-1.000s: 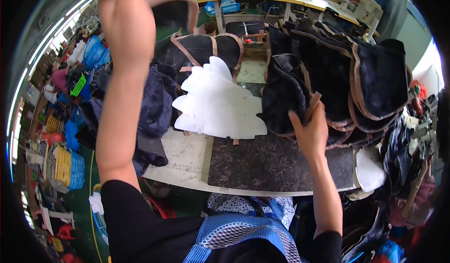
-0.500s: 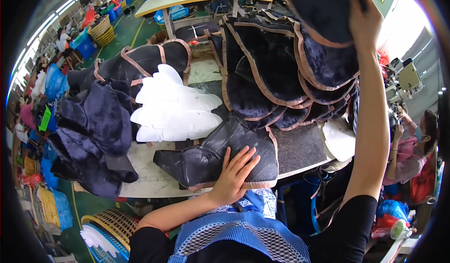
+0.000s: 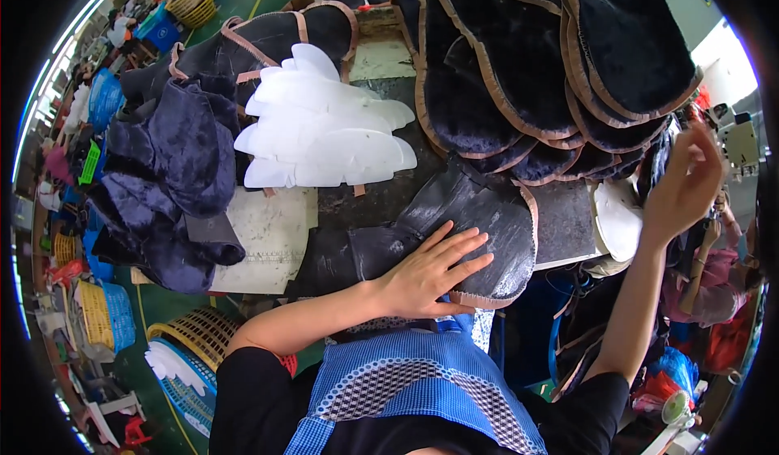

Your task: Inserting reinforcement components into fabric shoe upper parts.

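My left hand (image 3: pixel 434 272) lies flat, fingers spread, on a black boot-shaped piece (image 3: pixel 487 224) with a pale brown toothed edge at the table's front. To the right, my right hand (image 3: pixel 690 181) is raised with loosely bent fingers and nothing visible in them. It is just below the uppermost dark furry piece (image 3: pixel 637 45) of an overlapping stack with brown edging. White flat shaped pieces (image 3: pixel 329 122) lie in a pile at the middle left. Beside them, dark blue furry pieces (image 3: pixel 182 151) are heaped at the table's left end.
More black pieces with brown edging (image 3: pixel 268 41) lie at the back left. A white sheet (image 3: pixel 617 220) sticks out under the right stack. Baskets (image 3: pixel 195 329) stand on the floor at the lower left. Another person (image 3: pixel 706 281) is at the right, near a machine.
My right hand has come down from the far right and let go of the dark furry piece, which now lies on the stack. My left hand stays on the black piece; the view has shifted.
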{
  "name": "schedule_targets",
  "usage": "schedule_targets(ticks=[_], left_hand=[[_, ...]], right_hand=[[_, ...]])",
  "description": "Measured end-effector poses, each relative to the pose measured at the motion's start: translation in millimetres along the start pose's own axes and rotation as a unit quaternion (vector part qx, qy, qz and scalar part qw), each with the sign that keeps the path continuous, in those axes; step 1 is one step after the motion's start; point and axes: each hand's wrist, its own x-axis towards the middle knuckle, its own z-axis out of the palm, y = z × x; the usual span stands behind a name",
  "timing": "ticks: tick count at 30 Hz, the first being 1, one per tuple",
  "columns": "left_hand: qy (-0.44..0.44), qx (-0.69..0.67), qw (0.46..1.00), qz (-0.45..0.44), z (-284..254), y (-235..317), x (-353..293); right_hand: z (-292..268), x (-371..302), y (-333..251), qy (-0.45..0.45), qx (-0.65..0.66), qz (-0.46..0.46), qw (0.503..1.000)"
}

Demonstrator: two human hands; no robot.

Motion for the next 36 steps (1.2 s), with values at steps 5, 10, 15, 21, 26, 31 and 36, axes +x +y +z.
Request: schedule_targets(ticks=[5,10,15,21,26,31,36], left_hand=[[-0.045,0.077,0.996,0.019,3,-7,-5],[-0.09,0.089,0.992,0.023,-7,-1,3],[-0.144,0.094,0.985,-0.017,-50,-13,17],[-0.187,0.012,0.982,0.02,-98,-5,40],[-0.101,-0.026,0.994,0.038,-89,4,108],[-0.13,-0.101,0.985,0.059,-36,5,165],[-0.172,-0.076,0.981,0.055,-26,6,179]], right_hand=[[71,-80,-91,-0.385,0.142,0.218,0.886],[128,-123,-53,-0.506,0.011,0.175,0.845],[124,-139,-52,-0.341,0.083,0.139,0.926],[-44,-146,8,-0.338,-0.07,0.178,0.922],[-168,-139,78,-0.323,-0.344,0.188,0.861],[-154,-166,99,-0.419,-0.331,0.09,0.841],[-163,-163,118,-0.32,-0.326,0.019,0.89]])
